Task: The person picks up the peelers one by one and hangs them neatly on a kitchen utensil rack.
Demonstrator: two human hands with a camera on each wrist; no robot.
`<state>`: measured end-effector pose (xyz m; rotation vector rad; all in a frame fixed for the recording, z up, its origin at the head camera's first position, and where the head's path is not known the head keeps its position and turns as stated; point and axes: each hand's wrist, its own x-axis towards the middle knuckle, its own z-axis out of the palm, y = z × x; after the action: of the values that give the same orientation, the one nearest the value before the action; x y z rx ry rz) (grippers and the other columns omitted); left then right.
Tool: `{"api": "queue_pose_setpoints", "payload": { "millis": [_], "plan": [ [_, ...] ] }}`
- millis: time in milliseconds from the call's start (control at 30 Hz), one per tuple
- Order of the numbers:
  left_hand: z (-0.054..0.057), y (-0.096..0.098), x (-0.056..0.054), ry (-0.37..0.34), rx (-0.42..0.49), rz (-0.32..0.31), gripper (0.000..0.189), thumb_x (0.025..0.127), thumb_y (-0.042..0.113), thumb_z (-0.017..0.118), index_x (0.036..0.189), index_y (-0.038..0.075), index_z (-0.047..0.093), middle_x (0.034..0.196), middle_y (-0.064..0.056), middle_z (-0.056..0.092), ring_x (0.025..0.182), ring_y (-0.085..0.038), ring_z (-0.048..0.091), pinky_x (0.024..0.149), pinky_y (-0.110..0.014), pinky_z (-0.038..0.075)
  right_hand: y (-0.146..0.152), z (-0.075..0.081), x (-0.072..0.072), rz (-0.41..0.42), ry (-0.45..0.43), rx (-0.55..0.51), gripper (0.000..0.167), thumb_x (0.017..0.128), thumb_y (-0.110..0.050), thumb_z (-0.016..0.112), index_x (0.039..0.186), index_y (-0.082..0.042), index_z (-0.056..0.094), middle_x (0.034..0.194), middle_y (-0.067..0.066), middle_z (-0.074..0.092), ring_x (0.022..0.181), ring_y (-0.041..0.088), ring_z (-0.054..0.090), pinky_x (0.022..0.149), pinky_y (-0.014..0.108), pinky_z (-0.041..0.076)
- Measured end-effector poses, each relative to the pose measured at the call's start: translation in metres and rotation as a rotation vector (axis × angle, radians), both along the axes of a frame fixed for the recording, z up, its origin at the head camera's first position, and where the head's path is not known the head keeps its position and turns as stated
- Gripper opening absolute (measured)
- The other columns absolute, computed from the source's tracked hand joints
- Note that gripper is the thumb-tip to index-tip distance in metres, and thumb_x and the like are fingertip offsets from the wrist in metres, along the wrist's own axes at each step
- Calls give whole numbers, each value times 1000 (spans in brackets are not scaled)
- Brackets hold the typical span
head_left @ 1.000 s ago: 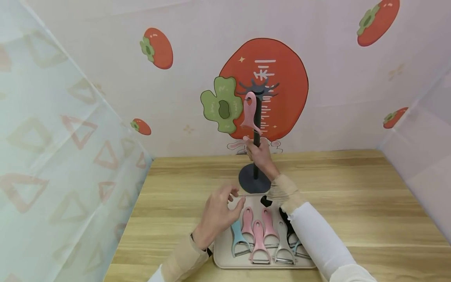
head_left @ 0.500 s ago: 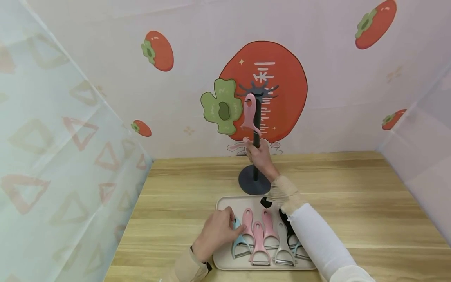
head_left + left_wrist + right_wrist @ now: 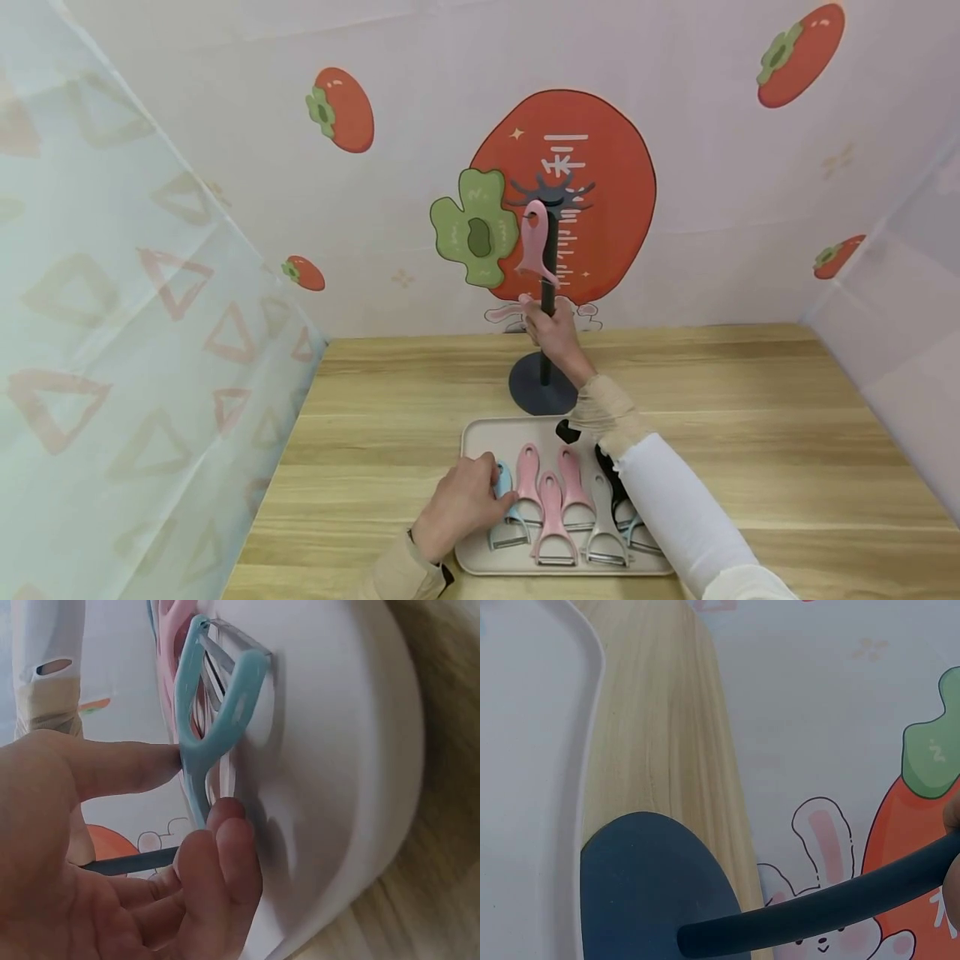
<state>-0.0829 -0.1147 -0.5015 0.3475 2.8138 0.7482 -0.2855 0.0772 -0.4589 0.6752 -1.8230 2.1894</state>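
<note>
Head view: in the tray (image 3: 480, 432), 3 pink peelers (image 3: 551, 500) lie about its middle, with 1 grey peeler (image 3: 603, 507) nearer its right end. A black peeler (image 3: 611, 475) and a 2nd blue peeler (image 3: 637, 536) there are partly hidden by the right sleeve (image 3: 667, 496), which crosses the tray. Just beside the tray's far edge rises a black stand (image 3: 531, 387); the right hand (image 3: 555, 335) grips its pole, and another pink peeler (image 3: 534, 242) hangs from its top. The tray sits on a wood-grain table (image 3: 390, 417), before a pale wall (image 3: 405, 192) printed with red fruit. At the tray's left end, the left hand (image 3: 465, 500) pinches the blue peeler (image 3: 198, 757) by its handle between thumb and fingers.
</note>
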Motion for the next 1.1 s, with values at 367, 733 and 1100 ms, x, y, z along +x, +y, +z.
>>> {"api": "queue_pose_setpoints", "payload": {
  "millis": [367,733,1100],
  "plan": [
    [3,-3,1,-85,6,35,36,87,31,87,91,10,58,74,-2,55,63,-16,52,55,-31,43,0,-1,1,2,21,-2,64,112,-20,55,54,3,40,45,-4,35,34,15,31,39,27,26],
    [2,-4,-1,-115,-25,42,38,84,28,88,96,7,58,79,-5,55,68,-20,54,58,-34,46,1,1,1,7,20,-2,62,112,-17,55,56,3,40,45,-6,34,34,14,30,38,26,26],
    [6,-4,1,-113,-3,44,33,83,19,84,99,6,58,82,-7,55,69,-20,54,58,-34,47,0,-1,-2,5,38,-15,63,112,-19,55,54,2,40,44,-4,34,33,16,29,37,27,25]
  ]
}}
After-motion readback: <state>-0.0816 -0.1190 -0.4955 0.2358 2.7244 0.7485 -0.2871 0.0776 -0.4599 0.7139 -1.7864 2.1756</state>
